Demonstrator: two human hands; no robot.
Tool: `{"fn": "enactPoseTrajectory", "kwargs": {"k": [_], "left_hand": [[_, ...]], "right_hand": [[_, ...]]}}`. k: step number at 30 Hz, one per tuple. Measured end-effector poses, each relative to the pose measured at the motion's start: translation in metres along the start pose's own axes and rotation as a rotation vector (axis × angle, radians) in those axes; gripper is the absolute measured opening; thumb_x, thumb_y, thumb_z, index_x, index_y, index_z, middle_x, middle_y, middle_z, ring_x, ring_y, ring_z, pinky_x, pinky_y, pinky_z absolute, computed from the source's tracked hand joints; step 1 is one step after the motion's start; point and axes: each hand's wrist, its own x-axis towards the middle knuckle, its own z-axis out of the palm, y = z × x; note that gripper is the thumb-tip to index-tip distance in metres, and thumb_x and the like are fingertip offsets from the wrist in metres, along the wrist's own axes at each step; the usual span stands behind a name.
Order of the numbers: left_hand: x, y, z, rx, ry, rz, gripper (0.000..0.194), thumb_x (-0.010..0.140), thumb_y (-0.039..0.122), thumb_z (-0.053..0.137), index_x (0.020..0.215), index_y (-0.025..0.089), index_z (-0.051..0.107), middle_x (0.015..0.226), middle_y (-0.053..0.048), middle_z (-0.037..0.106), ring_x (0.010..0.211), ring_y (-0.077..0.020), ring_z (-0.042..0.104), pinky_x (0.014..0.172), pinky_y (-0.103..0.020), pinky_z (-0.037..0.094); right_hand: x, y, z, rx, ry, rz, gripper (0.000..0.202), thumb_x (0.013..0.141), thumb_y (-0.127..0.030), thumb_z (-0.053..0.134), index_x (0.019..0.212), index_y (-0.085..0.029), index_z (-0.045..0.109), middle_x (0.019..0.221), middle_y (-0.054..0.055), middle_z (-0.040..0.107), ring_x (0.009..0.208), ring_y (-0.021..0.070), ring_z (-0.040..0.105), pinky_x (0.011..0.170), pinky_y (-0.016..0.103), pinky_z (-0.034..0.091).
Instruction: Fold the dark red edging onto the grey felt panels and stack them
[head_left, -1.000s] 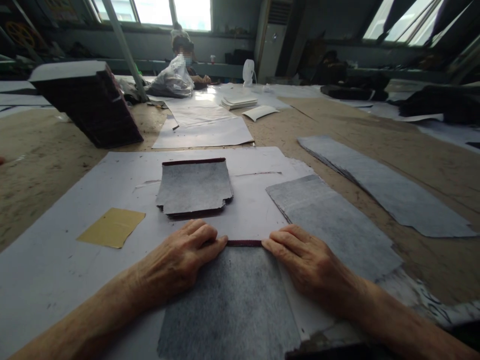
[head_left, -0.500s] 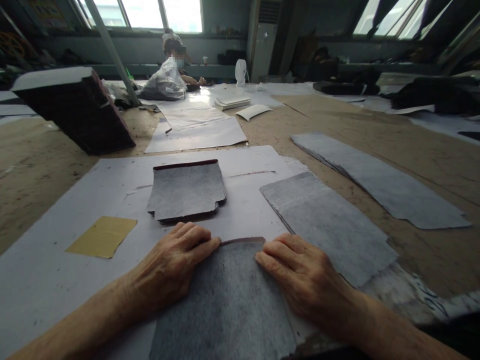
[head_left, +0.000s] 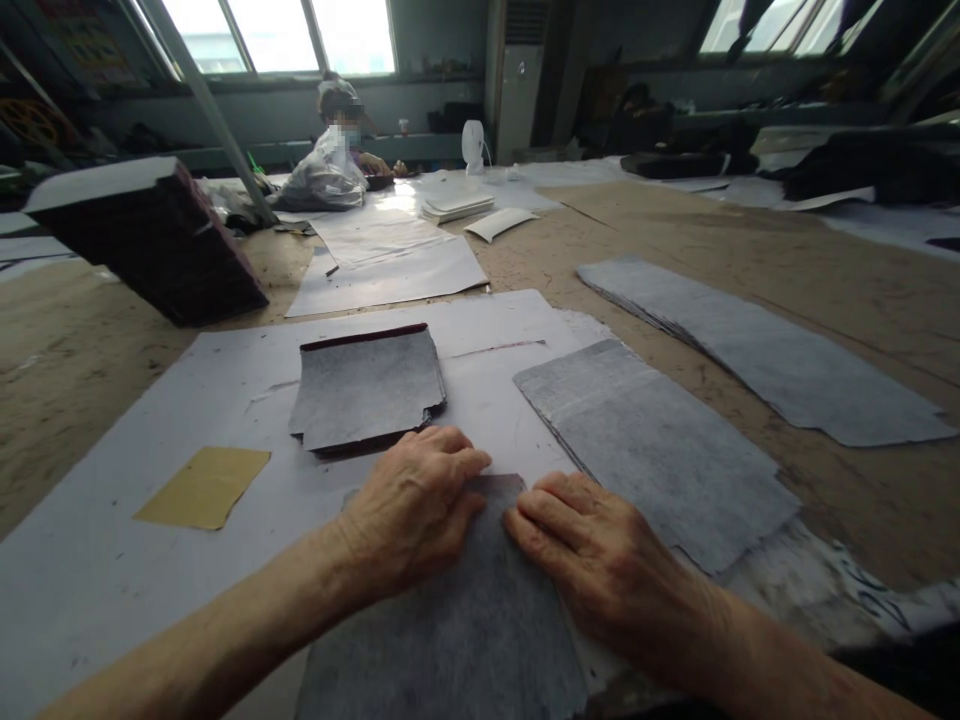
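A grey fabric-like sheet [head_left: 442, 640] lies in front of me, its far edge running between my hands. My left hand [head_left: 420, 500] is bent over the far left part of that edge, thumb on the sheet and forefinger at the border. My right hand [head_left: 600, 560] grips the far right corner, its fingers pressed together there. Just beyond my left hand sits a small stack of notched grey pieces [head_left: 367, 385] with a dark red strip along its back edge. To the right of my right hand is a stack of larger grey pieces [head_left: 652, 440].
White paper [head_left: 217, 390] covers the table under the work, with a yellow paper piece [head_left: 206, 487] at left. Long grey pieces [head_left: 765, 350] lie at right. A tall dark stack [head_left: 150, 240] leans at far left. Another person sits behind a plastic bag [head_left: 322, 180].
My left hand has slid right along the sheet's far edge, closer to my right hand. The brownish strip seen at that edge no longer shows. My right hand stays nearly in place.
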Motion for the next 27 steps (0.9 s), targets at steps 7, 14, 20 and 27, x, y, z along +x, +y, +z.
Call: {"fn": "enactPoseTrajectory", "kwargs": {"k": [7,14,20,27], "left_hand": [[-0.012,0.001,0.027,-0.096,0.248,0.073,0.025,0.082,0.007,0.045,0.089,0.019,0.065,0.077,-0.003,0.056,0.069,-0.0124,0.05,0.06,-0.025,0.046],[-0.019,0.004,0.03,0.018,0.241,0.254,0.025,0.088,0.007,0.035,0.093,0.011,0.06,0.079,-0.007,0.054,0.072,-0.016,0.043,0.065,-0.034,0.045],[-0.02,0.007,0.026,0.134,0.165,0.322,0.031,0.092,0.011,0.027,0.098,0.007,0.057,0.083,-0.01,0.053,0.074,-0.018,0.043,0.066,-0.036,0.046],[-0.015,0.01,0.022,0.205,0.14,0.402,0.027,0.088,0.008,0.033,0.088,0.004,0.059,0.078,-0.01,0.053,0.072,-0.0187,0.044,0.062,-0.036,0.047]], "right_hand": [[-0.008,-0.01,-0.001,0.006,0.087,0.069,0.027,0.086,-0.006,0.036,0.1,-0.004,0.059,0.091,0.012,0.06,0.086,0.0225,0.052,0.073,0.039,0.049],[-0.011,-0.012,0.0,-0.009,0.127,0.081,0.028,0.083,-0.003,0.038,0.101,-0.004,0.06,0.091,0.012,0.062,0.086,0.0223,0.053,0.073,0.038,0.05],[-0.015,-0.012,0.001,-0.107,0.232,0.213,0.028,0.079,-0.001,0.044,0.101,-0.005,0.061,0.083,0.011,0.061,0.078,0.0195,0.052,0.069,0.034,0.048],[-0.008,-0.016,0.003,-0.253,0.099,0.252,0.035,0.081,-0.005,0.038,0.107,-0.006,0.061,0.077,0.011,0.059,0.072,0.0226,0.05,0.061,0.038,0.045]]}}
